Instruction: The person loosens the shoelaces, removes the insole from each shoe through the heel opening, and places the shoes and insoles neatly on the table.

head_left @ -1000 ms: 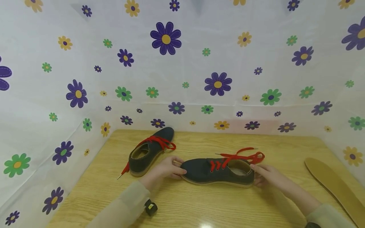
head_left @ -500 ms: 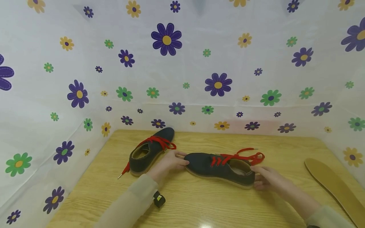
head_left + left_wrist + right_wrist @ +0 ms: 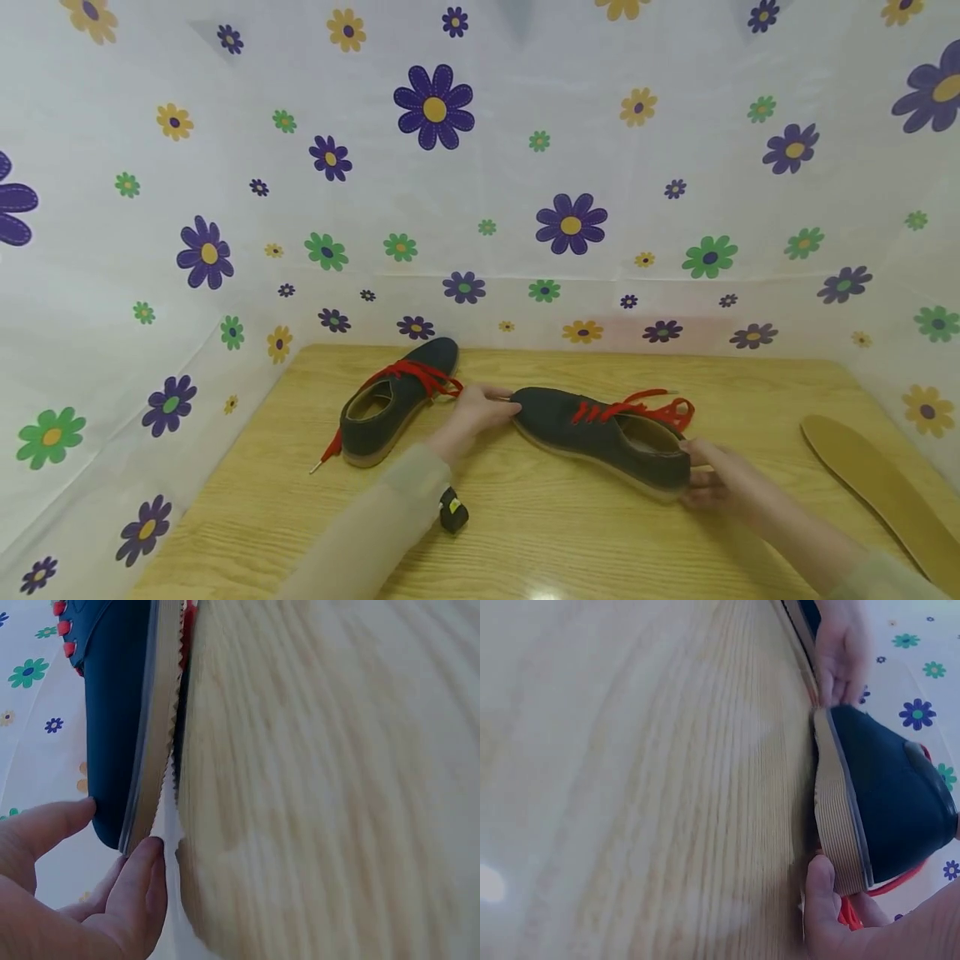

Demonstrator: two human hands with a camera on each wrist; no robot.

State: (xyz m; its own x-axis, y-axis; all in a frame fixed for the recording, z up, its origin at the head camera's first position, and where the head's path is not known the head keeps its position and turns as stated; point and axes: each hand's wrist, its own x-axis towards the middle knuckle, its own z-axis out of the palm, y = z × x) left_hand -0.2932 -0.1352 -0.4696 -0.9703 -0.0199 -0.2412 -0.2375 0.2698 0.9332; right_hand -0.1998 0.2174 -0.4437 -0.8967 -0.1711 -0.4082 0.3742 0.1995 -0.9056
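Note:
A dark navy lace-up shoe (image 3: pixel 566 421) lies at an angle in front of me, toe pointing back left. My left hand (image 3: pixel 480 411) pinches its toe, thumb on the upper and fingers under the tan sole (image 3: pixel 155 750) in the left wrist view. At the heel, my right hand (image 3: pixel 716 479) holds the back collar with the thumb, its other fingers low at the sole edge (image 3: pixel 840 825). The red lace (image 3: pixel 671 412) runs through the eyelets, its loose ends trailing behind the opening. The matching shoe (image 3: pixel 367 429) stands to the left, its red lace (image 3: pixel 427 371) hanging over both sides.
A long tan flat piece (image 3: pixel 873 487), shaped like an insole or shoehorn, lies at the right of the wooden table (image 3: pixel 555 533). White cloth with printed flowers (image 3: pixel 510 175) encloses the back and sides. A small black camera (image 3: pixel 453 510) sits on my left wrist.
The held shoe has turned, its toe swinging back and right with my left hand. Its heel has shifted slightly right and toward me with my right hand. The other shoe stays put.

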